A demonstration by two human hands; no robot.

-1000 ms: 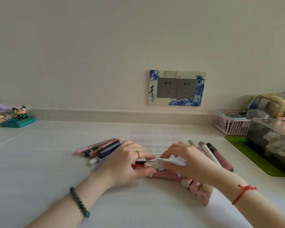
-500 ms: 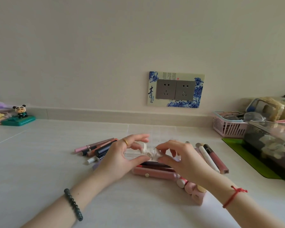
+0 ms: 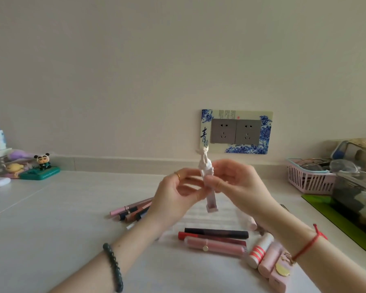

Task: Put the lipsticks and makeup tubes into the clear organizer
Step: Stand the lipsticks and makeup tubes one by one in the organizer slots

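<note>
Left hand [image 3: 175,195] and right hand [image 3: 239,187] both pinched one pink lipstick [image 3: 211,200], white carved top up, above the worktop [image 3: 61,208], more tubes [image 3: 215,240] lay at 6 o'clock.

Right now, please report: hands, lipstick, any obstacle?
Left hand and right hand pinch white-capped lipstick, upright, above clear organizer. Other tubes on table. Path looks free.

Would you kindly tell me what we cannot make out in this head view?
All in the head view:
- clear organizer: nearly see-through, partly behind both hands; compartments uncountable.
- ornate lipstick: middle covered by the grip of the left hand and right hand.
- tube pile: ends hidden behind the left hand.
- dark container: cut by the right edge, contents blurred.
</note>
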